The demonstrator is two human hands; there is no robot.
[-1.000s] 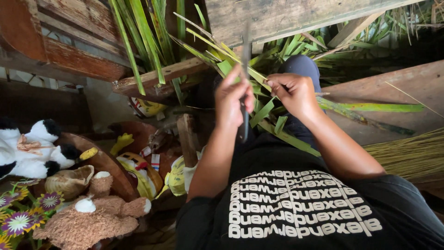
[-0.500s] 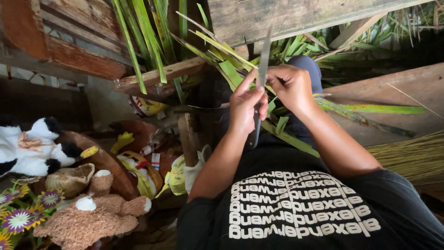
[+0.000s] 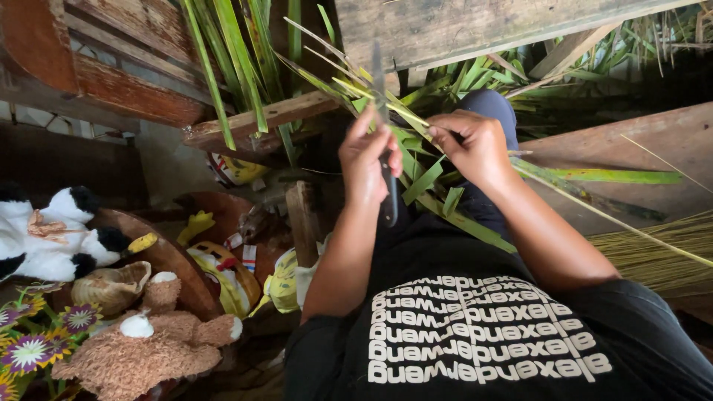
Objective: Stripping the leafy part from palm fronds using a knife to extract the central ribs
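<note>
Two hands meet at the picture's upper middle over one palm leaf strip (image 3: 405, 115). That strip runs from about ten o'clock, up by the wooden beam (image 3: 252, 122), down toward four o'clock past the right hand (image 3: 475, 148), whose fingers are pinched shut on it. Just beside, at nine o'clock, the left hand (image 3: 368, 160) is wrapped tight around a knife (image 3: 388, 197), blade pointing to twelve and crossing the strip. Yellow-green, narrow and stiff, the strip ends in a thin pale midrib.
</note>
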